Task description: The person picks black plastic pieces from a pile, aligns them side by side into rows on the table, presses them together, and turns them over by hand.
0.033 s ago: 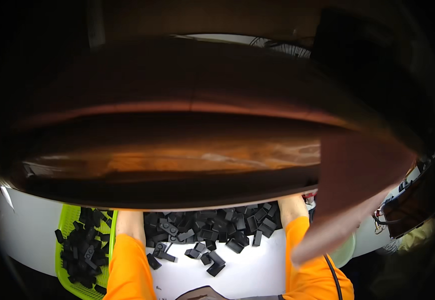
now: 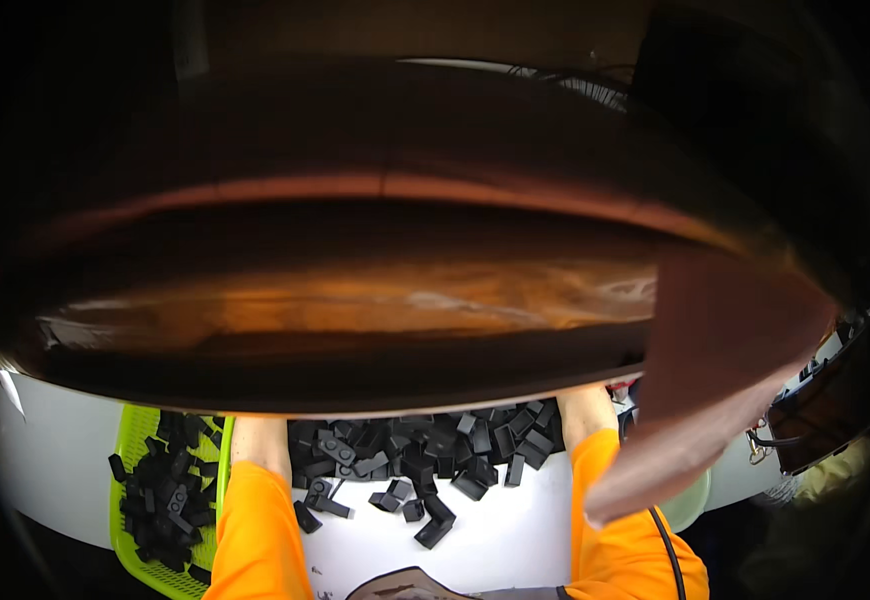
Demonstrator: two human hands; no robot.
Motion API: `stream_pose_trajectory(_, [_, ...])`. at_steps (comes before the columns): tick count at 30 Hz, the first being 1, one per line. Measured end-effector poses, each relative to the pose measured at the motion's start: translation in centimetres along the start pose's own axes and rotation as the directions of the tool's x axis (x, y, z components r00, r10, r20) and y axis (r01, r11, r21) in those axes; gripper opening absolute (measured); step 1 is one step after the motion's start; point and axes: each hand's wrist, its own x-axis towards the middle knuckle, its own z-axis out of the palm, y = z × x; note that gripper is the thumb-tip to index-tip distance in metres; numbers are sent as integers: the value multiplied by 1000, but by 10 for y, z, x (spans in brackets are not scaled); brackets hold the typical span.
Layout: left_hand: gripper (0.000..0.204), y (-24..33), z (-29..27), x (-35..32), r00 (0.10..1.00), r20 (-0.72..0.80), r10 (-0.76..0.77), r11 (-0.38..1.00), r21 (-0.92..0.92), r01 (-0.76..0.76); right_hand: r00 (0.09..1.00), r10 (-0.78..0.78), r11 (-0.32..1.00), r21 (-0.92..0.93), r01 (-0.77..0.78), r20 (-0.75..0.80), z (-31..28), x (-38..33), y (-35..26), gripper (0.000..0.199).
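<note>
Lots of blk bits (image 2: 469, 485) lie loose on the white table (image 2: 375, 540), more sit in the green basket (image 2: 136, 435) at L, & w/ both hands hid by a dark curved thing (image 2: 435, 375), can't tell grip or how many are done.

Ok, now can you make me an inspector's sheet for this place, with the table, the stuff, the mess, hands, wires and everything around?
Surface: white tabletop, bare near the person.
Work things: many small black pieces heaped between the forearms, a few loose in front; more in a green basket at left.
Clutter: pale green container at right, partly hidden.
Hands: both hidden behind the dark band; only wrists and orange sleeves show, so grip can't be told.
Cables: thin black cord over the right sleeve.
Surroundings: shiny dark band and red-brown flap block much of the view.
</note>
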Motion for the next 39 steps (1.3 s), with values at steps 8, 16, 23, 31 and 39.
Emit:
stream_pose_trajectory(8, [71, 3, 4, -1, 1000, -2, -6, 1000, 2, 6, 1000, -5, 1000, -18, 6, 11, 1, 13, 1, 61])
stream_pose_trajectory(16, [74, 4, 0, -5, 1000, 2, -13, 1000, 4, 13, 1000, -13, 1000, -19, 13, 16, 1, 22, -3, 62])
stream_pose_trajectory(23, [76, 5, -7, -7, 1000, -8, -18, 1000, 23, 18, 1000, -15, 1000, 6, 15, 8, 5, 13, -6, 62])
stream_pose_trajectory(31, [78, 9, -3, -7, 1000, -8, -3, 1000, 15, 3, 1000, 15, 1000, 11, -15, 16, 6, -12, -13, 62])
stream_pose_trajectory(39, [80, 2, -5, -1, 1000, 8, 1, 1000, 5, -1, 1000, 4, 1000, -29, -4, 10, -5, 6, -12, 63])
